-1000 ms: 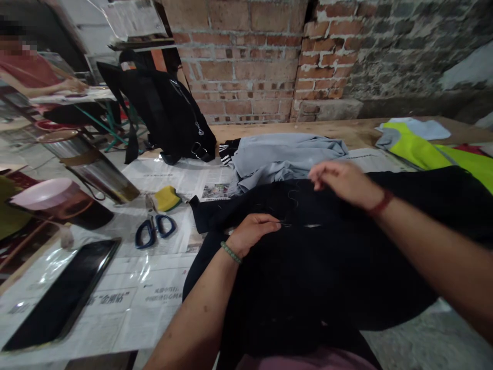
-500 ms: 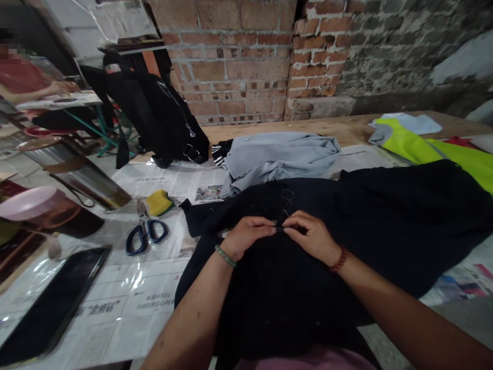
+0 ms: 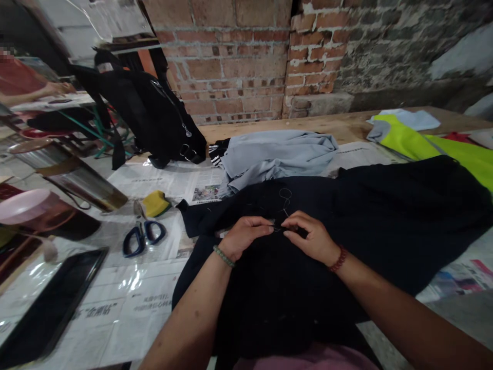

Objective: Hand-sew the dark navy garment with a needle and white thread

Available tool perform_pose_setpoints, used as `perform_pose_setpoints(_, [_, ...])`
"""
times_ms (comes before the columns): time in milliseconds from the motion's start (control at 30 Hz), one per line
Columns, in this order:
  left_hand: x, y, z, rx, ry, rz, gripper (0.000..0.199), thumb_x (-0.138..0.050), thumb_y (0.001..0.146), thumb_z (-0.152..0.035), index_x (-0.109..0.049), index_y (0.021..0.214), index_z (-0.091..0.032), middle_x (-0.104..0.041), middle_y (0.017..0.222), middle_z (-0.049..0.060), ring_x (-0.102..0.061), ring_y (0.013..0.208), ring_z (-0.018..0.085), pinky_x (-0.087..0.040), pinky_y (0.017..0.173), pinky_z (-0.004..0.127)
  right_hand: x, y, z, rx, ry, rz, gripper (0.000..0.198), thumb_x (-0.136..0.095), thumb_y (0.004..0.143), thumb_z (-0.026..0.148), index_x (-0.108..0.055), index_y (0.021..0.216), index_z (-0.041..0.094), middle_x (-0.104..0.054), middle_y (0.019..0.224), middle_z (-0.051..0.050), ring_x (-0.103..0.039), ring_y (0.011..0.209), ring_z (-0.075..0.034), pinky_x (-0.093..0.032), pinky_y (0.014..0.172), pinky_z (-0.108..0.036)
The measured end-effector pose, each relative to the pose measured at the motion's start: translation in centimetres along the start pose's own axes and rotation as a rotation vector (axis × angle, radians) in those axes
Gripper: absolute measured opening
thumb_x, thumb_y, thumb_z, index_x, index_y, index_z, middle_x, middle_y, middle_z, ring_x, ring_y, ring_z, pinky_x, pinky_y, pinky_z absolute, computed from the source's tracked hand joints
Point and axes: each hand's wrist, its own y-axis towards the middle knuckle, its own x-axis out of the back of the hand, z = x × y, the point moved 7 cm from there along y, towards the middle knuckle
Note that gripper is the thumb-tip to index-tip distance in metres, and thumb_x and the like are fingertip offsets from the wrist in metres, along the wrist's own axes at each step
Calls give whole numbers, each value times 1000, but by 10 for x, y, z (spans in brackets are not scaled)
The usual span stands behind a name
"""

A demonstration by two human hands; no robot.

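A dark navy garment (image 3: pixel 370 221) is spread over the table in front of me and reaches down to my lap. At its middle, the thumb and forefinger of my left hand (image 3: pixel 246 236) are closed in a pinch on a small fold of the dark cloth. My right hand (image 3: pixel 310 237) is just beside it, also pinched; what lies between its fingertips is too small to make out. From the right fingers a thin pale thread (image 3: pixel 285 193) loops up over the cloth. Blue-handled scissors (image 3: pixel 143 237) lie left of my left hand, with a yellow sponge (image 3: pixel 156 203) behind them.
Newspaper under clear plastic (image 3: pixel 111 329) covers the table. On the left are a phone (image 3: pixel 50 308), a pink-lidded cup (image 3: pixel 50 216) and a steel flask (image 3: pixel 73 177). A black backpack (image 3: pixel 150 113), grey clothing (image 3: pixel 281 151) and a neon-yellow garment (image 3: pixel 454 154) line the back. Another person (image 3: pixel 23 82) sits far left.
My fingertips have drawn slightly apart, the right hand hardly shifting. The whole view has moved a little, so things on the left appear further left.
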Motion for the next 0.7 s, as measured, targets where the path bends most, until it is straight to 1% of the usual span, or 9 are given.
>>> perform_pose_setpoints(133, [-2,1,1,5,16,15,13,-71,58,-23,-70,69,-16,-67,70,0,-56,69,12,-40,75,25,-6,2,3,21,-33,22,8,-54,76,19,-60,79,22,-57,76,-3,-55,68,-13,-44,62,-25])
perform_pose_setpoints(233, [-1,0,0,-2,10,-2,11,-70,59,-22,-69,69,-16,-66,69,-1,-55,68,11,-40,74,25,-4,3,2,-5,7,10,7,-54,76,18,-60,75,21,-57,73,-2,-55,66,-12,-44,62,-25])
perform_pose_setpoints(333, [0,0,1,22,-12,-14,12,-70,59,-22,-69,69,-16,-65,67,-1,-55,65,11,-41,70,24,3,2,-3,-54,90,-4,5,-55,75,20,-60,73,21,-57,73,-2,-55,68,-12,-44,65,-26])
perform_pose_setpoints(433, [1,-1,2,57,-27,-21,13,-72,57,-23,-69,68,-17,-63,64,-2,-54,62,10,-41,67,24,8,1,-7,-83,193,16,5,-56,75,21,-59,70,19,-55,74,-2,-54,68,-13,-43,65,-27])
perform_pose_setpoints(633, [2,1,1,45,-7,-30,15,-72,55,-25,-70,67,-16,-63,63,-1,-53,60,10,-40,64,24,12,-3,-18,-141,487,7,14,-58,74,30,-58,66,18,-54,72,-2,-51,66,-13,-42,64,-28])
perform_pose_setpoints(700, [2,1,1,35,7,-35,14,-72,55,-25,-70,67,-17,-63,63,-1,-53,61,10,-40,64,24,11,-4,-21,-169,547,-18,23,-53,77,34,-57,62,18,-54,68,-3,-51,63,-14,-42,63,-30])
